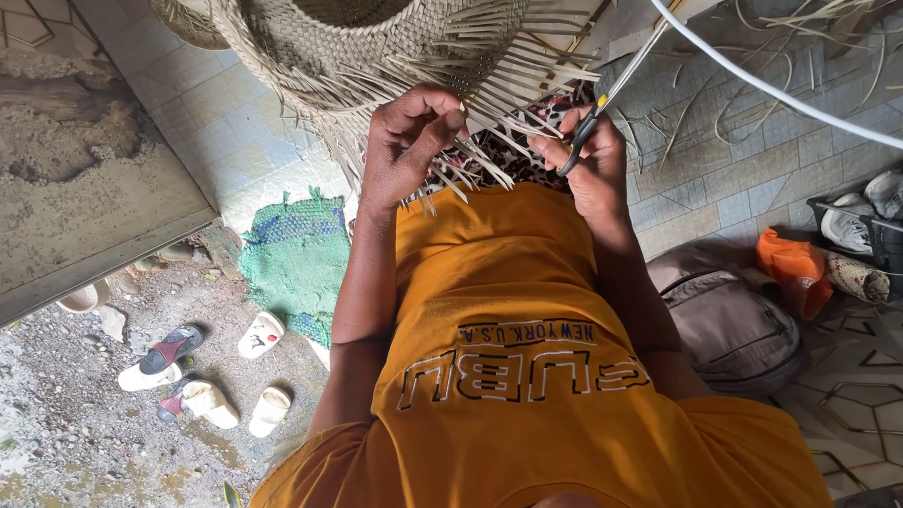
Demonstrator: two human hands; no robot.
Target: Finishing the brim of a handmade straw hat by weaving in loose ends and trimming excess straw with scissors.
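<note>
Seen from the head camera, a person in an orange shirt (527,387) works on a woven straw basket (379,31) held up in front of the chest, at the top of the frame. Its open mouth faces up and away, its plaited wall running across the picture, and loose unwoven strips (496,115) fan out from its lower edge, pointing down and to the right toward the hands.

The left hand (407,142) is curled under the basket's fringe, fingers bent and pressed together, pinching a few of the loose strips between thumb and fingertips.

The right hand (590,154) is closed around the dark handles of a pair of scissors (602,109). The scissors' long axis runs diagonally, handles low at the hand and slim blades pointing up and to the right, toward the top edge of the frame, beside the fringe. Whether the blades are parted cannot be told.

A white cable (777,90) arcs across the upper right over tiled floor scattered with straw offcuts. A grey-brown backpack (734,324) lies to the right of the person, with an orange cloth (791,266) just beyond it. To the left, a green mat (296,254) lies at the step's edge, and several sandals (202,371) sit on gravel below.
</note>
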